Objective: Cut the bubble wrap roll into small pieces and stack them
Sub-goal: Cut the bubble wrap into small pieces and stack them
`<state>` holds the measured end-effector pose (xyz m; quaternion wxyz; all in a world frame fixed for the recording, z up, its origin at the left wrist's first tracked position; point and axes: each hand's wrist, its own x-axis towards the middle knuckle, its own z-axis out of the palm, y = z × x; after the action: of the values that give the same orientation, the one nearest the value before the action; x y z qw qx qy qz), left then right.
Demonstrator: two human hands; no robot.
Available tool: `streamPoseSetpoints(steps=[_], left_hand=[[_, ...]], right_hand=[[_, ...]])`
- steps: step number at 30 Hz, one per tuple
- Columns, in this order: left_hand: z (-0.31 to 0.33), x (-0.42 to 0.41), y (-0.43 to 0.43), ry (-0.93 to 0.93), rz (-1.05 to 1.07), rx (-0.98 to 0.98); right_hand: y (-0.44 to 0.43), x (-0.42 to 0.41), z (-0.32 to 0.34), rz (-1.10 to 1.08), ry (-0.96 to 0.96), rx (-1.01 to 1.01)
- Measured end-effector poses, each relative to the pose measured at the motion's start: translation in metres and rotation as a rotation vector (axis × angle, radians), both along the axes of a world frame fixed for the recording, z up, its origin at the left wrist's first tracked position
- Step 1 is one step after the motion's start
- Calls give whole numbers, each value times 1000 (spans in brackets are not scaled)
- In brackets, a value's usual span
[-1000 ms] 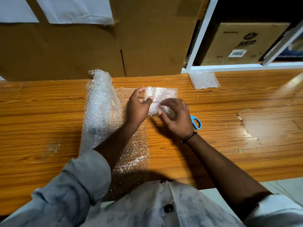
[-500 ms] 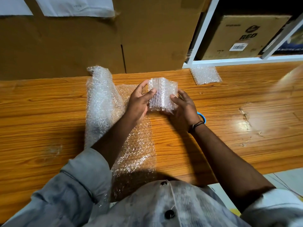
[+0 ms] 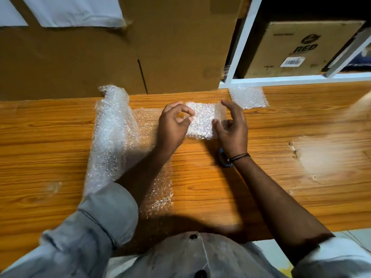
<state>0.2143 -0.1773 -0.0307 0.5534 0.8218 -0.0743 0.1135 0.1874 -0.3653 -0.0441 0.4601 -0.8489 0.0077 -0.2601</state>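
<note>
A small cut piece of bubble wrap [image 3: 202, 121] is stretched between my two hands, just above the wooden table [image 3: 281, 197]. My left hand [image 3: 172, 127] pinches its left edge with thumb and curled fingers. My right hand [image 3: 233, 129] holds its right edge, thumb on top and index finger raised. The bubble wrap roll [image 3: 112, 127] lies to the left, its unrolled sheet [image 3: 158, 189] running under my left forearm toward me. A stack of cut pieces [image 3: 249, 97] lies at the table's far edge, right of my hands. Blue-handled scissors [image 3: 223, 160] show partly under my right wrist.
Large cardboard boxes [image 3: 170, 47] stand along the back of the table. A white shelf frame [image 3: 239, 57] at the back right holds a printed carton [image 3: 297, 49]. The tabletop has a worn, pale patch [image 3: 325, 151] at the right.
The cut piece was bowed upward between my hands; now it is spread flatter. Both hands have moved apart a little and shifted away from me, toward the stack.
</note>
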Motion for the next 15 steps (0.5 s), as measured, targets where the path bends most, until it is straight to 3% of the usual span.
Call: streamPoseSetpoints(steps=[9,15], left_hand=[[-4,32,-116,112,-34,-4],[-6,83,-192,116,-4,14]], right_hand=[[-115,32,-2,3,90,75],[-188,87,0,-4,157,-56]])
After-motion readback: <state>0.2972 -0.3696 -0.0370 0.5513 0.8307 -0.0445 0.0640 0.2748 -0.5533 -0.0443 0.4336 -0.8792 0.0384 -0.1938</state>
